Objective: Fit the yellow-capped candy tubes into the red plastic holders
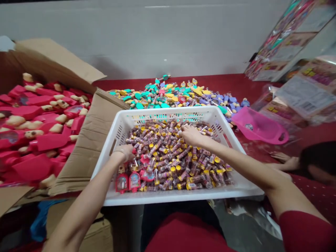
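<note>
A white plastic basket (181, 197) holds many small clear tubes with yellow caps (170, 154). Several red toy pieces with clear windows (134, 180) lie in its front left corner. My left hand (125, 152) is low over the basket's left side, by the red pieces, its fingers partly hidden and blurred. Toward the back middle, my right hand (191, 134) touches the tubes with its fingers bent together; what they hold, if anything, is too small to make out.
A cardboard box (86, 140) of red toys (39, 126) stands left. Green, yellow and purple toys (162, 94) are heaped behind the basket. At right are a pink scoop (259, 126), wrapped packages (307, 91) and another person's hand (286, 161).
</note>
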`<state>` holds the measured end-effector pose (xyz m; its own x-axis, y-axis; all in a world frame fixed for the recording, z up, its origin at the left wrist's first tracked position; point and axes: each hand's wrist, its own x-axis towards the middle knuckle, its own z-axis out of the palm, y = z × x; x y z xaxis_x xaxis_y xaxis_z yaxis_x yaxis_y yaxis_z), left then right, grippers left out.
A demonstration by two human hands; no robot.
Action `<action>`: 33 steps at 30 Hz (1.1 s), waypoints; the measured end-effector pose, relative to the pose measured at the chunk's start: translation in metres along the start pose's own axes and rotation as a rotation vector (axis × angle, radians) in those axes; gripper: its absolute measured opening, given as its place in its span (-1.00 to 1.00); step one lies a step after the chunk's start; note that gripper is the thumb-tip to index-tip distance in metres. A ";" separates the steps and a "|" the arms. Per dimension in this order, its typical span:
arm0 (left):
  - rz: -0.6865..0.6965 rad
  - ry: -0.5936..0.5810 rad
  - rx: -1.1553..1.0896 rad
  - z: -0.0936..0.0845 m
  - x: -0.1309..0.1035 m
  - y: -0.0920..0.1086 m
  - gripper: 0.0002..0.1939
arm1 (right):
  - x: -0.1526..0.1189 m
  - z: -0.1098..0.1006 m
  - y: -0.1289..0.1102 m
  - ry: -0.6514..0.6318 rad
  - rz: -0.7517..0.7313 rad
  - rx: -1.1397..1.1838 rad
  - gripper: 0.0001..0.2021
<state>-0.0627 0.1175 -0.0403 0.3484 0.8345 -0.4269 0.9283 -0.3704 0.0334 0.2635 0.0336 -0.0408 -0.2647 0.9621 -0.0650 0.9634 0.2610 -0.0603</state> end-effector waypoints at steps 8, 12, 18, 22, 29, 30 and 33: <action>0.499 -0.143 -1.161 -0.031 -0.045 0.079 -0.49 | -0.046 0.005 0.005 0.188 -0.100 0.452 -0.77; 0.544 -0.227 -1.060 -0.026 -0.055 0.107 -0.42 | -0.073 -0.006 -0.021 0.255 -0.152 0.749 -0.74; 0.580 -0.075 -0.880 -0.020 -0.055 0.102 -0.53 | -0.079 0.004 -0.032 0.330 -0.287 0.586 -0.78; 0.594 -0.050 -0.680 -0.019 -0.055 0.100 -0.50 | -0.078 0.009 -0.035 0.445 -0.381 0.351 -0.76; 0.424 -0.400 -0.774 -0.004 -0.054 0.099 -0.36 | -0.088 0.011 -0.050 0.608 -0.590 -0.021 -0.77; 0.407 -0.452 -0.780 -0.002 -0.053 0.099 -0.34 | -0.089 0.013 -0.052 0.601 -0.614 -0.017 -0.76; 0.445 -0.396 -0.710 0.002 -0.055 0.100 -0.32 | -0.092 0.018 -0.053 0.498 -0.558 0.159 -0.73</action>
<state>0.0111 0.0334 -0.0156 0.7432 0.4265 -0.5155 0.6275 -0.1769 0.7583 0.2358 -0.0703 -0.0492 -0.6243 0.6228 0.4716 0.6650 0.7404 -0.0976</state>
